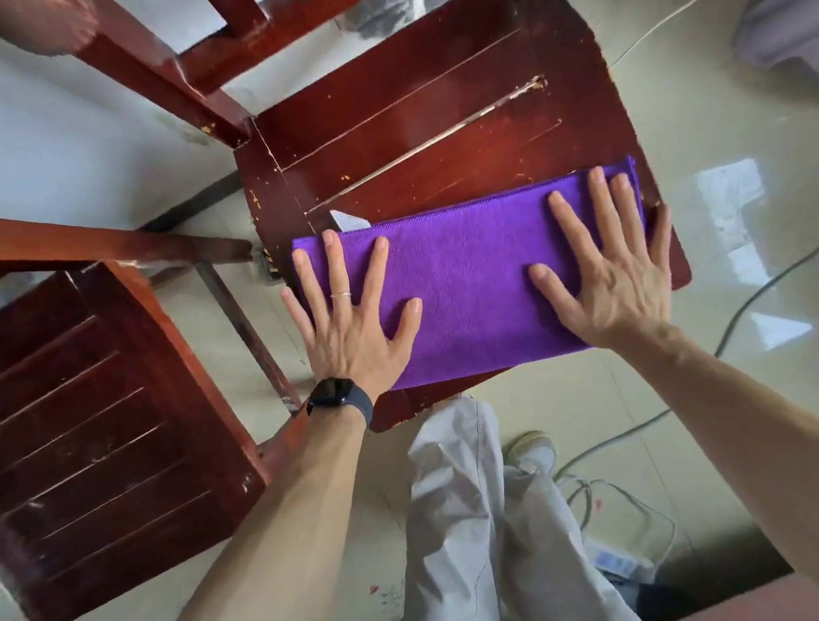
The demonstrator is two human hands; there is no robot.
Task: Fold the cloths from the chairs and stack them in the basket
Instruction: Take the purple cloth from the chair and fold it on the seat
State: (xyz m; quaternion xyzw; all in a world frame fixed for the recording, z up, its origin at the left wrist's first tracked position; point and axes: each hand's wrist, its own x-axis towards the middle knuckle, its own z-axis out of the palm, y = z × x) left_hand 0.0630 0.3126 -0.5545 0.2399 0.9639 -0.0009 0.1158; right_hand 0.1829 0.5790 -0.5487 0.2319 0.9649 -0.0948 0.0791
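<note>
Purple cloth (470,283) lay folded on a red-brown chair seat (426,119) over glossy floor tiles (744,221); left hand (349,337) and right hand (614,292) pressed it, fingers (602,201) spread flat.

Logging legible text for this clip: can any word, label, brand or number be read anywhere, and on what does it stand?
None can be read.
White tag at the far edge of the purple cloth: too small to show any print.
Dark watch: screen blank.
Blue and white item on the floor: blurred, unreadable.
</note>
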